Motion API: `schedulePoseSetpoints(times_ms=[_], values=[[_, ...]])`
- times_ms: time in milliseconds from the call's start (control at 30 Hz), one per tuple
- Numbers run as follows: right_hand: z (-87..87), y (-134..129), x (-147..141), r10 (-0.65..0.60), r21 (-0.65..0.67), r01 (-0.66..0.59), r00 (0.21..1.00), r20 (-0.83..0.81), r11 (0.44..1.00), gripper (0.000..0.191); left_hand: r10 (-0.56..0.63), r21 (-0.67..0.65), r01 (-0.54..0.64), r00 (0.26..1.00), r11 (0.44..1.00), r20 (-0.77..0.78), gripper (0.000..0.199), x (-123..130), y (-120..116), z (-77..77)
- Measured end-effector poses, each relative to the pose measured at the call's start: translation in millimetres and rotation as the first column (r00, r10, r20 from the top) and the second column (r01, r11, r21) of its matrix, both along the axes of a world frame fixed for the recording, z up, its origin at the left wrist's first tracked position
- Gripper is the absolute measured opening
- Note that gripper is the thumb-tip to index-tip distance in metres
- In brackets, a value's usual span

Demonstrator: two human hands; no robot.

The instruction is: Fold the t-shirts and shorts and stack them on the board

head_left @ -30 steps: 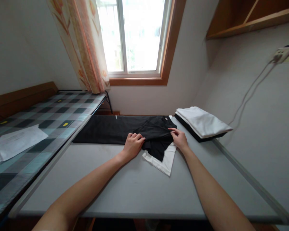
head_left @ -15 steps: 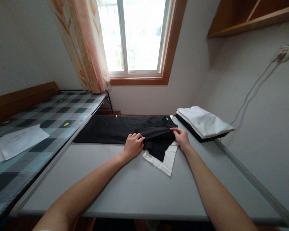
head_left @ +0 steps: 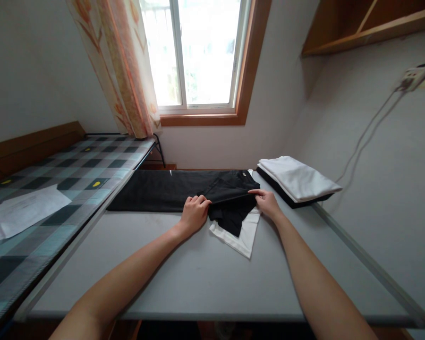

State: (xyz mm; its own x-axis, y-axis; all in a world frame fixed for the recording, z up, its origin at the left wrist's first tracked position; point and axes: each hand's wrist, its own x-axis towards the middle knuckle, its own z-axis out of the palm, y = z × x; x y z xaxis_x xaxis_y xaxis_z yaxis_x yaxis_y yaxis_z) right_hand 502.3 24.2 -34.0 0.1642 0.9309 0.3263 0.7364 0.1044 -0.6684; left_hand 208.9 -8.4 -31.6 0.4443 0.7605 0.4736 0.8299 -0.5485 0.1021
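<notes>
A person's two hands are on a piece of black clothing (head_left: 163,191). It lies long and flat on the far side of a grey table (head_left: 198,274), from the left edge to just past the middle. The left hand (head_left: 195,211) is half curled, and its fingers grip the near edge of the black clothing. Its thumb is hard to see. The right hand (head_left: 267,202) has its thumb and pointing finger pressed close, and they pinch the same near edge at the right end. The edge looks lifted a little between the hands.

A white piece of cloth (head_left: 250,233) pokes out on the near side, with a black part on top of it. Near the far right corner of the black clothing is a small pale label (head_left: 244,174), too tiny to read.

To the right, at the far end of the table, a folded white cloth (head_left: 297,182) sits on top of a folded black cloth (head_left: 297,205).

On the left is a bed with a checked cover (head_left: 49,172). White papers (head_left: 31,210) lie on it with faint print that cannot be read. A dark square on the cover has a yellow mark (head_left: 97,183), and any letters beside it are too small to read.
</notes>
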Motion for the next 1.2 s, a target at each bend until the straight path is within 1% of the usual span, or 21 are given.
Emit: schedulePoseSetpoints(times_ms=[67,167,233,300,367,400,467,567,667,700,767,833,933,1067,1200], values=[[-0.7,-1,-2,-0.065,0.001,0.066,0.986,0.152,0.998,0.035,-0.005,0.009,0.005,1.000,1.000,0.001,0.022,0,-1,1.2],[-2.0,-3,-6,-0.115,0.000,0.119,0.956,0.270,0.993,0.031,-0.015,0.020,0.015,1.000,1.000,-0.016,0.021,1,-2,2.6],[-2.6,-6,-7,-0.121,0.007,0.125,0.944,0.307,0.992,0.029,-0.023,0.027,0.024,0.999,0.999,-0.026,0.021,0,-2,2.9],[-1.9,-9,-9,-0.143,0.041,0.137,0.937,0.319,0.990,0.027,-0.030,0.029,0.030,0.999,0.999,-0.026,0.020,0,-2,2.6],[0.8,-12,-13,-0.177,0.117,0.147,0.928,0.329,0.982,0.023,-0.027,0.026,0.028,0.999,0.999,-0.019,0.020,0,-1,1.7],[2.9,-14,-16,-0.181,0.162,0.133,0.924,0.336,0.978,0.021,-0.024,0.023,0.024,1.000,0.999,-0.016,0.020,0,0,1.2],[7.8,-18,-27,-0.134,0.242,0.046,0.923,0.360,0.969,0.018,-0.017,0.016,0.017,1.000,1.000,-0.012,0.020,0,1,0.1],[13.7,-24,-48,0.037,0.302,-0.181,0.903,0.428,0.936,0.018,-0.010,0.013,0.010,1.000,1.000,-0.008,0.019,0,2,-1.0],[14.5,-26,-68,0.207,0.282,-0.391,0.834,0.512,0.876,0.018,-0.006,0.019,0.006,1.000,1.000,-0.004,0.020,0,3,-1.5],[13.8,-27,-73,0.243,0.267,-0.435,0.808,0.536,0.860,0.017,-0.003,0.021,0.003,1.000,1.000,-0.003,0.020,0,3,-1.5],[11.9,-26,-80,0.277,0.239,-0.481,0.771,0.574,0.844,0.016,0.002,0.020,-0.002,1.000,1.000,0.000,0.021,0,3,-1.6],[10.5,-24,-81,0.275,0.220,-0.487,0.750,0.602,0.845,0.017,0.006,0.015,-0.006,1.000,1.000,0.004,0.021,0,4,-1.5],[11.1,-23,-77,0.250,0.199,-0.461,0.739,0.626,0.865,0.018,0.012,0.006,-0.012,1.000,1.000,0.008,0.021,0,3,-1.2],[15.7,-22,-65,0.220,0.159,-0.396,0.753,0.621,0.904,0.021,0.028,0.005,-0.028,1.000,1.000,-0.004,0.021,0,2,-0.2],[18.0,-21,-47,0.187,0.113,-0.308,0.788,0.587,0.945,0.024,0.030,0.010,-0.030,0.999,1.000,-0.014,0.022,-1,1,0.9]])
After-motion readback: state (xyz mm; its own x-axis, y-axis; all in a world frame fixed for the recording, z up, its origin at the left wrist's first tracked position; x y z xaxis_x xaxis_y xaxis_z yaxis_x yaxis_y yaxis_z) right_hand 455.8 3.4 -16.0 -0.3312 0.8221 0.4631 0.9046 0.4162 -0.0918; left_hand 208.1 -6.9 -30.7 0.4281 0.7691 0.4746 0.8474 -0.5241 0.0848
